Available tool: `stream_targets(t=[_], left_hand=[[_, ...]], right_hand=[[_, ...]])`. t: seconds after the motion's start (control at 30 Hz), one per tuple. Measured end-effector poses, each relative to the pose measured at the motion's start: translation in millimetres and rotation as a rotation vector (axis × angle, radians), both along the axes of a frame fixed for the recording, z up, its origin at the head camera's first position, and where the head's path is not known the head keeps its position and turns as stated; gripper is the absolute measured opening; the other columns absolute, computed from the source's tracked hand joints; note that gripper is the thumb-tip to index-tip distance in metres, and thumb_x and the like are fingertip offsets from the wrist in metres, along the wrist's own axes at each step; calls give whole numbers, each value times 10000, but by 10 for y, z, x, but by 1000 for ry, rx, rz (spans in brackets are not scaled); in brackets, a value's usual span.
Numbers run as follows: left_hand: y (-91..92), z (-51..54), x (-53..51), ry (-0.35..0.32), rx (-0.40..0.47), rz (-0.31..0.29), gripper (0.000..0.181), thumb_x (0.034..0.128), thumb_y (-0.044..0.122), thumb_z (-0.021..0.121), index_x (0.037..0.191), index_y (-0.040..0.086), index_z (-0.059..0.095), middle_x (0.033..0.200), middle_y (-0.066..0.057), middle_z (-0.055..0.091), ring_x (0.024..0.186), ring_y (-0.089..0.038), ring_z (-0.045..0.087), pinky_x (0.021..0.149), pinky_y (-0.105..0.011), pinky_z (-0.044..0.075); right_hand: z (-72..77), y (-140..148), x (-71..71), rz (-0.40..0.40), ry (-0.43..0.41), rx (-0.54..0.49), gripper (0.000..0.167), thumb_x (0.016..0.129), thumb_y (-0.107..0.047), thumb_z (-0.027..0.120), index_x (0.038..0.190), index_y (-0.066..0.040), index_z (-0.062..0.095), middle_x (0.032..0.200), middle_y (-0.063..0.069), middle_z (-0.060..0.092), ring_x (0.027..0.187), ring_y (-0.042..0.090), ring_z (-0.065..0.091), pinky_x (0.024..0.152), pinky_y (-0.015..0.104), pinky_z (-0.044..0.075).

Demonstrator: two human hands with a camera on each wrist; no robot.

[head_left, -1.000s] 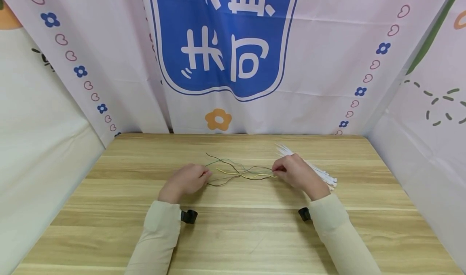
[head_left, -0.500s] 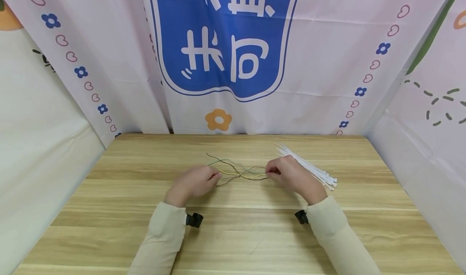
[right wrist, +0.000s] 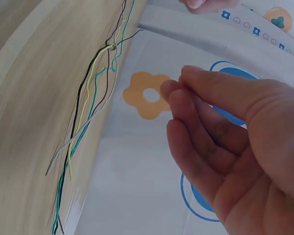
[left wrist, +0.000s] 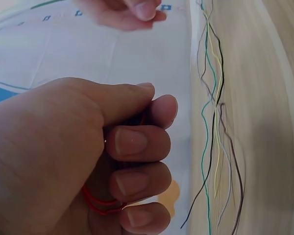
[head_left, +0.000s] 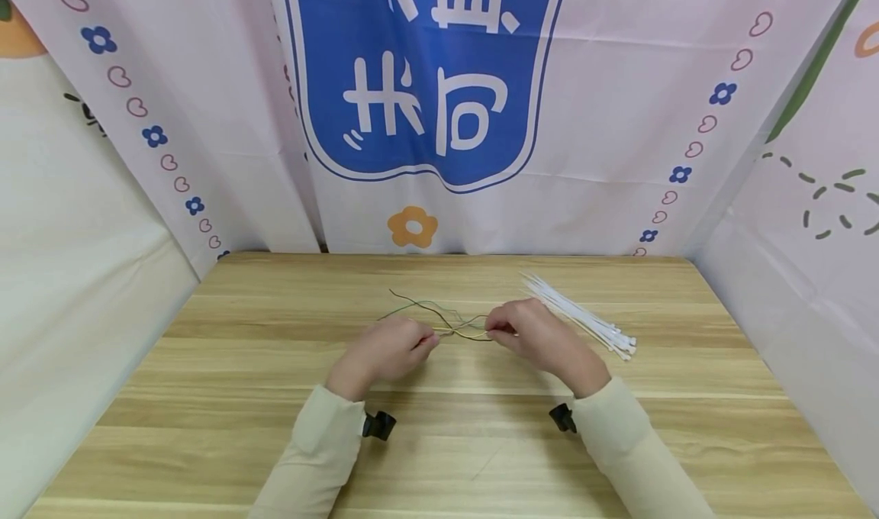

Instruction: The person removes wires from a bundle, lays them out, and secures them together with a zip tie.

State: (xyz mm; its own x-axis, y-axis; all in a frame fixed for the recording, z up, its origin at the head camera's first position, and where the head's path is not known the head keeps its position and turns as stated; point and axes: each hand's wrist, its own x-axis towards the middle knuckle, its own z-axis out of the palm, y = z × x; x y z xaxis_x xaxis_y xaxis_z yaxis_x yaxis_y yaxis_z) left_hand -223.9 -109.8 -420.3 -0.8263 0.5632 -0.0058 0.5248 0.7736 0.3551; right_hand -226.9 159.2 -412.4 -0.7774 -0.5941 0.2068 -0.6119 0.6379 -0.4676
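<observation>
Thin wires in black, yellow, green, grey and brown [head_left: 455, 330] lie crossed on the table, meeting near their middle. My left hand [head_left: 387, 349] is over their left part. In the left wrist view its fingers curl round a red wire [left wrist: 104, 207], a loop of which shows below the palm; the rest is hidden in the fist. Over the right part of the wires is my right hand [head_left: 539, 342]. In the right wrist view its thumb and forefinger tips meet, the other fingers are loosely bent, and nothing shows between them. There the loose wires [right wrist: 90, 88] lie apart from the hand.
White cable ties [head_left: 584, 319] lie in a fanned bundle just beyond and right of my right hand. The wood-grain table [head_left: 453, 427] ends at a printed cloth backdrop [head_left: 357, 214]. Cloth also hangs at both sides.
My left hand has moved right and slightly toward me. The right hand has moved left, so the gap between them has narrowed. The black and green wires' left ends stay in place.
</observation>
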Motion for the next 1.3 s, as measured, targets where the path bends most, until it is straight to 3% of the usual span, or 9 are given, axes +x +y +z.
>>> stream_targets(t=[0.13,0.37,0.53,0.77,0.93,1.1,1.3], left_hand=[[57,-7,24,44,-9,-23,420,1094,259,579,688,207,482,611,97,374,567,-74,377,587,-263,351],[157,-3,59,5,-15,-44,415,1108,246,547,700,202,487,632,91,394,574,-81,386,591,-273,365],[211,-18,88,35,-49,-47,382,1107,249,545,731,198,507,642,87,422,583,-90,416,580,-287,371],[277,-58,110,57,-48,-65,289,1099,247,551,829,199,642,667,84,497,615,-91,475,577,-307,413],[302,-77,124,47,-48,-94,189,1069,180,550,992,179,722,715,80,567,639,-79,499,615,-313,450],[313,-71,137,39,-65,-79,159,1026,147,570,903,199,657,674,85,498,620,-96,477,596,-318,423],[332,-84,150,50,-58,-80,143,1014,131,581,920,195,667,708,85,539,640,-102,503,595,-325,443]], right_hand=[[21,-63,54,24,54,-20,46,965,-58,764,992,-85,791,932,22,776,773,31,643,700,199,564],[53,-164,148,56,112,-8,82,970,-124,776,1041,-91,800,977,-1,784,834,66,701,756,223,599],[48,-219,179,99,173,-7,72,966,-141,783,1016,-92,798,951,-14,776,815,64,685,747,231,590],[20,-283,216,144,224,-12,54,965,-161,788,986,-118,810,918,-38,768,801,52,679,734,204,565],[5,-328,243,165,226,5,62,961,-167,792,1005,-135,821,895,-50,755,795,47,652,750,221,556],[2,-368,273,158,216,37,49,970,-190,785,989,-153,811,847,-74,705,778,37,593,755,229,533],[8,-372,298,143,227,46,55,976,-191,778,979,-143,806,813,-76,672,753,38,554,731,223,514]])
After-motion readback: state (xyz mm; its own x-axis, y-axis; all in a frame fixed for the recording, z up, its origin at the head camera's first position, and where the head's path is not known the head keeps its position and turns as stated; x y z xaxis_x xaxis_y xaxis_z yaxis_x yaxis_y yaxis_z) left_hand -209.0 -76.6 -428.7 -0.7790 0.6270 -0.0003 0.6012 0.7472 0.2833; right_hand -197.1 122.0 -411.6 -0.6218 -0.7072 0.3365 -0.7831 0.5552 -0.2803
